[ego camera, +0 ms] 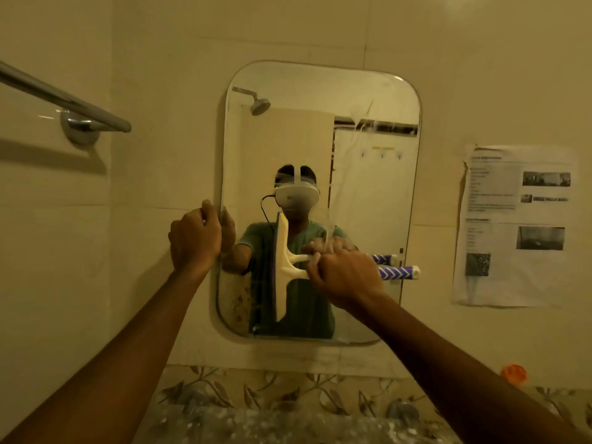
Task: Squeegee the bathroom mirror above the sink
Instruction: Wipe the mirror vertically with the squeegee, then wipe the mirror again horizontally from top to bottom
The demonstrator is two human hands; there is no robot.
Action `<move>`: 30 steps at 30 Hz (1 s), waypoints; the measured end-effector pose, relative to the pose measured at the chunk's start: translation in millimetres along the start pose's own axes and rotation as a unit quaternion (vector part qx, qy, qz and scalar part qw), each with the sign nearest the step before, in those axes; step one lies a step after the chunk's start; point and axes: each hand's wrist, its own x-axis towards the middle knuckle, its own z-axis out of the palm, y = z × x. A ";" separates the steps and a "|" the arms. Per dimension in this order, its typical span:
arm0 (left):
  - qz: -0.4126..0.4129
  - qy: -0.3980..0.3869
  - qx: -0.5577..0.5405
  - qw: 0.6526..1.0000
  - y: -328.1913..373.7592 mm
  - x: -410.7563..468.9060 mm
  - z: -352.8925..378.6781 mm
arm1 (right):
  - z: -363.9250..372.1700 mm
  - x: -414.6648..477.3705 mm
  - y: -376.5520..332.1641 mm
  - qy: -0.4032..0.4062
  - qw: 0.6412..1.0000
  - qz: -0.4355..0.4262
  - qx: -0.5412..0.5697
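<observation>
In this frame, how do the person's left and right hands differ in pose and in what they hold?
The left hand curls round the left edge of the rounded rectangular wall mirror; the right hand grips the blue-and-white patterned handle of the cream plastic squeegee. The left hand sits at the mirror's rim; the right hand is in front of the glass, slightly lower. Both are curled and raised toward the mirror.

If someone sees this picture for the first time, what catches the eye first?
The rounded mirror in the middle draws the eye, with a cream squeegee, blade upright, against its lower half. The right hand grips the squeegee's handle, while the left hand holds the mirror's left edge. A printed paper sheet hangs on the wall to the right.
</observation>
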 end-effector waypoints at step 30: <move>0.024 -0.020 -0.050 0.998 54.9 83.2 5.8 | -34.3 -16.9 96.6 -0.021 0.998 0.053 0.011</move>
